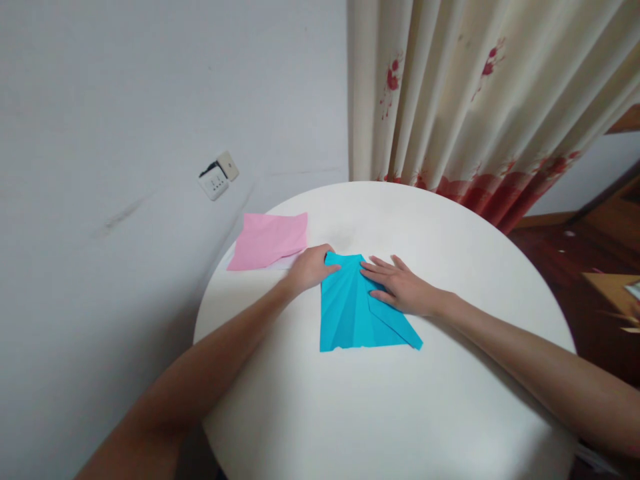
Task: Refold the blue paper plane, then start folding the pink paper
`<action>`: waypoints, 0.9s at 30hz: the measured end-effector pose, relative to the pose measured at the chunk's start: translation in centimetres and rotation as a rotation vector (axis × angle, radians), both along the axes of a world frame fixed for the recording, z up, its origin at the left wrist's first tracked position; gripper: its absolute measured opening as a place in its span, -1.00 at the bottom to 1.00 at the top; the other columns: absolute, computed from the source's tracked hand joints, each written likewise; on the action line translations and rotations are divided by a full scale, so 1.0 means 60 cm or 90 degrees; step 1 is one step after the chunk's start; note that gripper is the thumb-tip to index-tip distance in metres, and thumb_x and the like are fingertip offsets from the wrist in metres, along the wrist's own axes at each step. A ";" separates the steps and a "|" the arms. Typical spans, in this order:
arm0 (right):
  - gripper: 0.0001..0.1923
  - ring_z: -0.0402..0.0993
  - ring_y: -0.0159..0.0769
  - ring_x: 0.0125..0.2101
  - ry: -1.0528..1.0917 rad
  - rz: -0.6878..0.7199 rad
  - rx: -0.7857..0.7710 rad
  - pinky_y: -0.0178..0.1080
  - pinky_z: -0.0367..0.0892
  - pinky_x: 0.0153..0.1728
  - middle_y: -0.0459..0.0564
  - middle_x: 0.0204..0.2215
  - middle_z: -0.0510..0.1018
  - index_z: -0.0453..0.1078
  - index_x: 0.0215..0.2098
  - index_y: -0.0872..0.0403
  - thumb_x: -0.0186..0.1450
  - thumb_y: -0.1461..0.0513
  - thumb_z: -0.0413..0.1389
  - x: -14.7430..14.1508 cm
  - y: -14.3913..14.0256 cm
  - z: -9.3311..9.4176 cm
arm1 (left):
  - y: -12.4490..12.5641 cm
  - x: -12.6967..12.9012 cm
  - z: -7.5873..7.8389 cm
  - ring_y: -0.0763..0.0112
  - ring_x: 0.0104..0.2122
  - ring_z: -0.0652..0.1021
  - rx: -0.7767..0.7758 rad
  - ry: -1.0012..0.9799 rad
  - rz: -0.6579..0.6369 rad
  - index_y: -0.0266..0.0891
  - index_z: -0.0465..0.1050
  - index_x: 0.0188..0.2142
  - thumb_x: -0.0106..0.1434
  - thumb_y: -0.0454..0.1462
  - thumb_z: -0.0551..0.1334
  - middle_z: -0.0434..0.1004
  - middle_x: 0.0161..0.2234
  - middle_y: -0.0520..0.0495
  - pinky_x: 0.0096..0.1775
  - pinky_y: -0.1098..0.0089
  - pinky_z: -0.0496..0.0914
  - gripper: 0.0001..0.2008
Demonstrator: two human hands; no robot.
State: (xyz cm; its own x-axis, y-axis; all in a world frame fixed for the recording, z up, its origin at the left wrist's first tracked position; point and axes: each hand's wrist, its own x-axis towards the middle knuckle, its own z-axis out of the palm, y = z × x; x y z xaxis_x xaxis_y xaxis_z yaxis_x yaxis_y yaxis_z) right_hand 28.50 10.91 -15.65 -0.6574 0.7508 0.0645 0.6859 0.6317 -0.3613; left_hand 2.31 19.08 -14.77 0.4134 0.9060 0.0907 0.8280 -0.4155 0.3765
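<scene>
A blue sheet of paper [345,320] lies on the white round table, creased with several lines that fan out from its top edge. Its right side is folded over into a slanted flap that runs down to a point at the lower right. My left hand [313,268] grips the upper left corner, with the thumb on top and the fingers curled at the edge. My right hand [403,287] rests flat on the folded right side, fingers spread and pointing left. Part of the flap is hidden under that hand.
A pink sheet of paper [270,240] lies at the table's back left, over something white. The white table [340,407] has a rounded edge. Behind it are a wall with a socket [214,183] and a cream and red curtain [450,100].
</scene>
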 end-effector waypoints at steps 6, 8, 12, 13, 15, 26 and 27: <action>-0.37 -0.14 0.08 0.40 -0.002 -0.004 0.006 0.37 -0.22 0.29 0.13 0.41 0.01 0.05 0.42 0.00 0.47 -0.05 -0.11 0.002 0.003 -0.006 | -0.015 0.015 0.003 0.21 -0.11 0.56 0.076 -0.089 -0.054 -0.18 0.54 -0.08 0.27 -0.26 0.25 0.58 -0.10 -0.07 -0.06 0.29 0.42 -0.77; -0.37 -0.13 0.10 0.39 -0.005 -0.007 0.011 0.36 -0.21 0.29 0.17 0.42 -0.02 0.06 0.41 0.03 0.47 -0.05 -0.11 0.002 0.003 -0.006 | -0.023 0.020 0.006 0.24 -0.10 0.55 0.105 -0.111 -0.096 -0.17 0.55 -0.07 0.30 -0.28 0.20 0.56 -0.11 -0.08 -0.04 0.30 0.43 -0.77; -0.35 -0.11 0.10 0.39 -0.009 -0.010 0.011 0.35 -0.19 0.29 0.21 0.41 -0.01 0.07 0.41 0.05 0.47 -0.06 -0.10 0.002 0.004 -0.005 | -0.039 0.028 0.010 0.24 -0.01 0.52 0.141 -0.080 -0.199 -0.17 0.51 0.02 0.36 -0.28 0.16 0.54 -0.03 -0.10 0.06 0.26 0.39 -0.72; -0.35 -0.11 0.09 0.39 -0.007 -0.008 0.009 0.36 -0.19 0.29 0.21 0.41 -0.01 0.07 0.41 0.05 0.47 -0.07 -0.10 0.003 0.004 -0.005 | -0.042 0.030 0.011 0.22 0.02 0.50 0.143 -0.054 -0.221 -0.17 0.49 0.06 0.37 -0.27 0.15 0.53 0.01 -0.10 0.10 0.24 0.38 -0.70; -0.33 -0.11 0.08 0.39 -0.001 -0.006 0.005 0.35 -0.20 0.29 0.21 0.41 -0.01 0.06 0.41 0.06 0.46 -0.08 -0.10 0.003 0.005 -0.005 | -0.047 0.032 0.012 0.21 0.08 0.47 0.132 0.007 -0.261 -0.15 0.43 0.13 0.39 -0.26 0.15 0.51 0.07 -0.10 0.15 0.22 0.33 -0.66; -0.25 -0.14 0.05 0.40 0.010 -0.015 -0.013 0.30 -0.21 0.32 0.20 0.41 -0.02 -0.11 0.46 0.06 0.44 -0.09 -0.06 0.003 0.007 -0.007 | -0.055 0.021 0.012 0.24 0.32 0.24 0.021 0.117 -0.391 -0.15 0.34 0.24 0.41 0.00 0.14 0.21 0.33 -0.13 0.31 0.28 0.11 -0.50; -0.25 -0.15 0.04 0.40 0.008 -0.016 -0.012 0.30 -0.22 0.32 0.19 0.41 -0.02 -0.11 0.46 0.06 0.44 -0.09 -0.06 0.003 0.007 -0.006 | -0.054 0.019 0.013 0.25 0.32 0.24 0.017 0.116 -0.395 -0.14 0.35 0.24 0.42 -0.01 0.13 0.21 0.33 -0.12 0.31 0.29 0.11 -0.52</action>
